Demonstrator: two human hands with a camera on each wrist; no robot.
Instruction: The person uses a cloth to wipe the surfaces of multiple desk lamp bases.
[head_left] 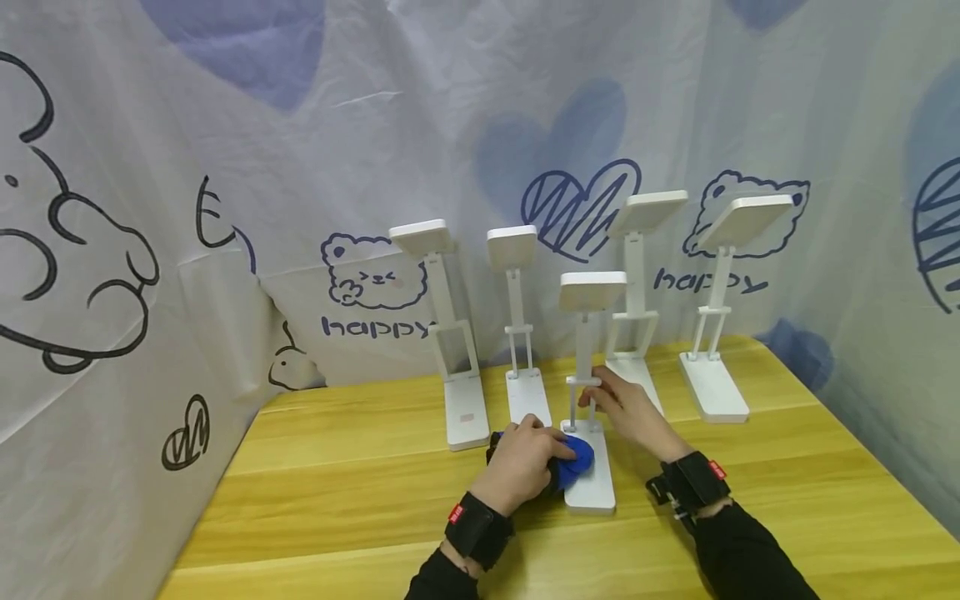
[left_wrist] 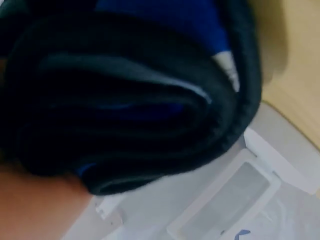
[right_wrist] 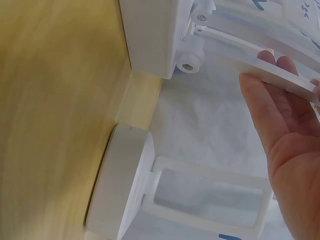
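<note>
A white folding phone stand (head_left: 592, 493) stands upright on the table at the front of a group of similar stands. My left hand (head_left: 520, 460) grips a folded blue and black cloth (head_left: 576, 461), which lies against the left side of this stand's base. Dark layered folds of the cloth (left_wrist: 150, 150) fill much of the left wrist view and hide the fingers there. Higher up, my right hand (head_left: 628, 408) holds the stand by its lower arm. The right wrist view shows the thumb and fingers about a white bar (right_wrist: 280, 79) of that arm.
Behind stand more white stands: two at the left (head_left: 467, 414) (head_left: 527, 398) and two at the right (head_left: 634, 377) (head_left: 714, 390). They are close to the hands. A patterned cloth backdrop (head_left: 420, 142) hangs behind the wooden table (head_left: 337, 475).
</note>
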